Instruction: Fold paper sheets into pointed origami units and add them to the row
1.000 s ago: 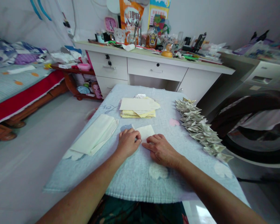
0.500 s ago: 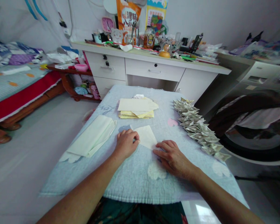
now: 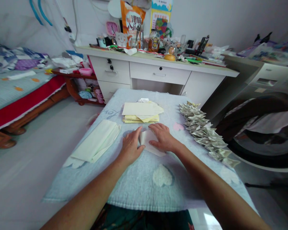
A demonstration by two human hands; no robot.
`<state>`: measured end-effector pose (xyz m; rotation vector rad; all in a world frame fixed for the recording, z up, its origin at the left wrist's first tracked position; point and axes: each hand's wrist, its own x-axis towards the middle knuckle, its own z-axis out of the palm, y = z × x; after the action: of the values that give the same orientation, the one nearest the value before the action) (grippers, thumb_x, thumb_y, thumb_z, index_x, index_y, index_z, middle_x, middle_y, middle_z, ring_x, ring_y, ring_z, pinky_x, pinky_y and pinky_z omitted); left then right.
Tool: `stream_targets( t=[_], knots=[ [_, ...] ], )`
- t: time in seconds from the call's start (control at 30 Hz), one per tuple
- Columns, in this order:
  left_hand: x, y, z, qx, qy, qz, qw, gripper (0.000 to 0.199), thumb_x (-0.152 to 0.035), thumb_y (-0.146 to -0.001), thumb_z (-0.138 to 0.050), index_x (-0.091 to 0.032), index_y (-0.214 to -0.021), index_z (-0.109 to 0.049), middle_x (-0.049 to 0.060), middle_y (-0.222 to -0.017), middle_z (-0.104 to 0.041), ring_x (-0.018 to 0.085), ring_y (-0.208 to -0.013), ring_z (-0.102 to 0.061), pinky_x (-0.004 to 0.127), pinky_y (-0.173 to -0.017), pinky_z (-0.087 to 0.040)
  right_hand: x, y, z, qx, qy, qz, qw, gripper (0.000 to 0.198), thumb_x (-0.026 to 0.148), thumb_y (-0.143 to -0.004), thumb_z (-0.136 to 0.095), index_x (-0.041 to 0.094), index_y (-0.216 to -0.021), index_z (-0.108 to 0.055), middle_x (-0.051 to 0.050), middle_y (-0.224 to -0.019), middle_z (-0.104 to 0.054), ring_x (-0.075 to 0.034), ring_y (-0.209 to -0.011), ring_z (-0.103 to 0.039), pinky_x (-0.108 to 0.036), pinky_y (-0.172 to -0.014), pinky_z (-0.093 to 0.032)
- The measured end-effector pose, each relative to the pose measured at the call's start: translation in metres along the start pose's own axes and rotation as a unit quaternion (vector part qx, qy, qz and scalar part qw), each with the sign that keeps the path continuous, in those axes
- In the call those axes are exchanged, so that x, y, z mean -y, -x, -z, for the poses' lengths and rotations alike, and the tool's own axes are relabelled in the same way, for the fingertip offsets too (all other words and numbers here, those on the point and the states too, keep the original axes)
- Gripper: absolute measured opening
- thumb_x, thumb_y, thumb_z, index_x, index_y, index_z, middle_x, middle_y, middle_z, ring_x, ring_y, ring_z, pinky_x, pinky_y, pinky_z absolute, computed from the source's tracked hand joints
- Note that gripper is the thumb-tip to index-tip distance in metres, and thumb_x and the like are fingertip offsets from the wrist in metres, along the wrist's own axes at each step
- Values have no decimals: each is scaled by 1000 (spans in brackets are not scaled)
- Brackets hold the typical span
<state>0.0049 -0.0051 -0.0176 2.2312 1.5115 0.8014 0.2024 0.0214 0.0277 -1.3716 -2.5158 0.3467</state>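
Note:
A small sheet of pale paper (image 3: 147,144) lies on the cloth between my hands, its left edge curling up in a fold. My left hand (image 3: 131,146) is at that edge, thumb and forefinger spread apart and touching the paper. From the other side, my right hand (image 3: 163,138) reaches over the sheet with fingers stretched toward its top and thumb resting on it. Just beyond stands a stack of yellowish paper (image 3: 141,118) with a cream sheet on top. Left of my left hand lies a folded pile of pale paper sheets (image 3: 96,140).
A long row of folded paper pieces (image 3: 204,131) runs down the right side of the cloth-covered table (image 3: 139,191). Behind it is a white desk (image 3: 158,72) crowded with jars and bags. A washing machine (image 3: 266,76) stands right, a bed (image 3: 26,91) left.
My right hand has moved up and left onto the sheet, and the sheet's left edge now curls up. My left hand has opened its thumb away from the fingers.

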Motion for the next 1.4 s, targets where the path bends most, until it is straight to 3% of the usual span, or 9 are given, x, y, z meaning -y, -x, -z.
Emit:
stream_targets(
  t=[0.1,0.27,0.4,0.5,0.67,0.87,1.0,1.2,1.4],
  knots=[
    [1,-1,-3,-3,75,-40,996,90,-13,-74,-60,-26,-148,-10,12,-137,-43,25,-118,-48,41,-99,-41,5,-20,-1,45,5,7,999,70,31,-75,-70,14,-137,-43,-16,-130,-54,-31,-121,-41,-49,-99,-29],
    [-1,-1,-5,-33,138,-25,990,101,-11,-70,-62,-30,-148,-2,13,-143,-31,21,-111,-52,35,-92,-47,5,-31,10,76,0,0,997,25,19,-78,-62,17,-102,-68,-9,-101,-63,-24,-98,-52,-38,-85,-37],
    [-4,-2,-3,-40,225,24,973,98,-14,-72,-62,-28,-148,-2,10,-125,-49,14,-87,-59,33,-83,-49,-4,-30,16,52,-153,-23,987,12,13,-76,-56,13,-81,-66,-2,-79,-62,-14,-76,-54,-26,-71,-38],
    [-6,-4,0,-11,332,68,941,87,-18,-77,-58,-24,-147,-7,2,-96,-61,12,-76,-61,29,-76,-50,-6,-25,14,17,-271,-81,959,8,19,-75,-57,13,-78,-62,1,-73,-58,-12,-68,-50,-23,-64,-38],
    [-6,-9,6,25,468,132,873,52,-27,-74,-64,-16,-121,-43,0,-78,-64,13,-67,-63,24,-64,-48,2,-9,7,-11,-445,-156,882,16,28,-72,-60,16,-83,-57,2,-72,-58,-12,-64,-50,-22,-59,-40],
    [-8,-7,9,31,479,133,867,44,-29,-73,-66,-20,-109,-42,-4,-72,-63,10,-57,-58,19,-54,-41,9,13,5,4,-514,-188,837,27,33,-71,-64,16,-90,-57,-1,-78,-63,-14,-67,-55,-23,-59,-42],
    [-12,-5,9,57,405,106,906,27,-24,-77,-60,-18,-101,-49,-1,-77,-64,11,-65,-60,21,-59,-45,6,18,-5,-54,-481,-202,851,28,42,-74,-61,16,-81,-57,1,-68,-56,-11,-57,-48,-21,-50,-35],
    [-12,-3,7,39,149,30,988,23,-15,-79,-55,-19,-101,-59,3,-92,-65,16,-81,-61,29,-77,-48,5,23,-32,-128,-326,-157,924,7,24,-78,-56,18,-81,-58,4,-63,-48,-11,-59,-44,-22,-55,-34],
    [-2,-3,2,3,-4,-47,999,29,-21,-76,-66,-21,-105,-63,6,-104,-59,24,-102,-53,39,-93,-43,13,30,-36,-117,-108,-57,986,21,10,-83,-51,19,-97,-65,-2,-85,-55,-14,-78,-53,-25,-73,-41]
  ],
)
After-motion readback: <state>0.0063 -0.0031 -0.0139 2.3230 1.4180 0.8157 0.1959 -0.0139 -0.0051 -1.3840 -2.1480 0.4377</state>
